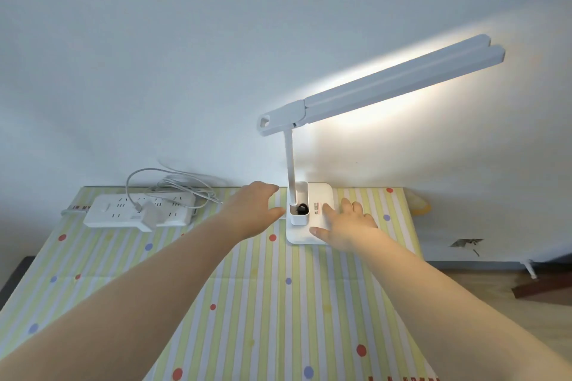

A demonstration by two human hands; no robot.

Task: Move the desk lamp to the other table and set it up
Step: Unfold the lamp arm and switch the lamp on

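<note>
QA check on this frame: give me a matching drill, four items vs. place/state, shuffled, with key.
1. desk lamp
2. power strip
3. left hand
4. right hand

A. fingers resting on the lamp's base
B. open, just left of the lamp's base
C. lit, standing at the table's far edge
D. lying far left, charger plugged in

Pairs: 1-C, 2-D, 3-B, 4-A

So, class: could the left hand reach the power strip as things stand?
Probably yes: the left hand hovers just right of the power strip, holding nothing, with only bare tablecloth between them.
</note>
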